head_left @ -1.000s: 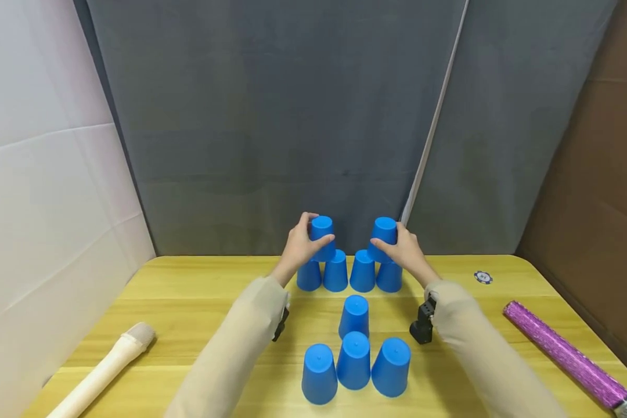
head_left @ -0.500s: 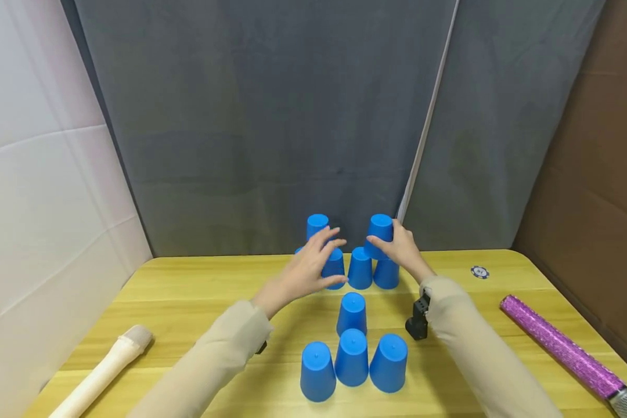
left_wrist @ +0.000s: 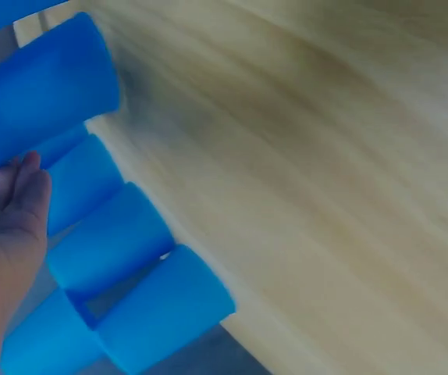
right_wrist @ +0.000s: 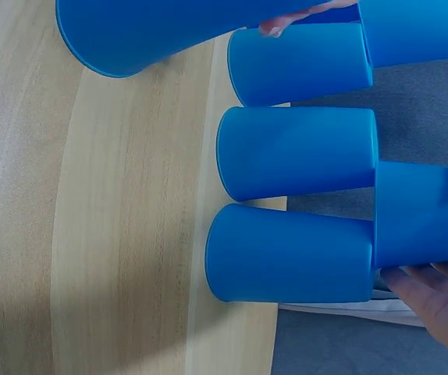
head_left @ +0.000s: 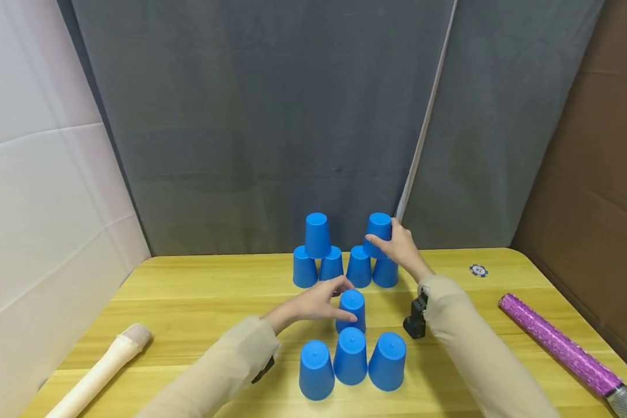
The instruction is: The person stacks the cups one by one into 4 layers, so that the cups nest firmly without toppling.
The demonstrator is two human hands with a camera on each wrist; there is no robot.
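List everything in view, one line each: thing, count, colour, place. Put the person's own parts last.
Cups: ten, blue, upside down; six at the table's far edge with two stacked on the four, four nearer.
Table: one, yellow wood, under everything.
Recorder: one, cream, near left of table.
Glitter stick: one, purple, right of table.
Chip: one, dark and white, far right of table.
Backdrop: one, grey, behind table.
Sleeves: two, beige, on both forearms.
Left hand: one, fingers on the lone cup behind the near three.
Right hand: one, holds the far right top cup.
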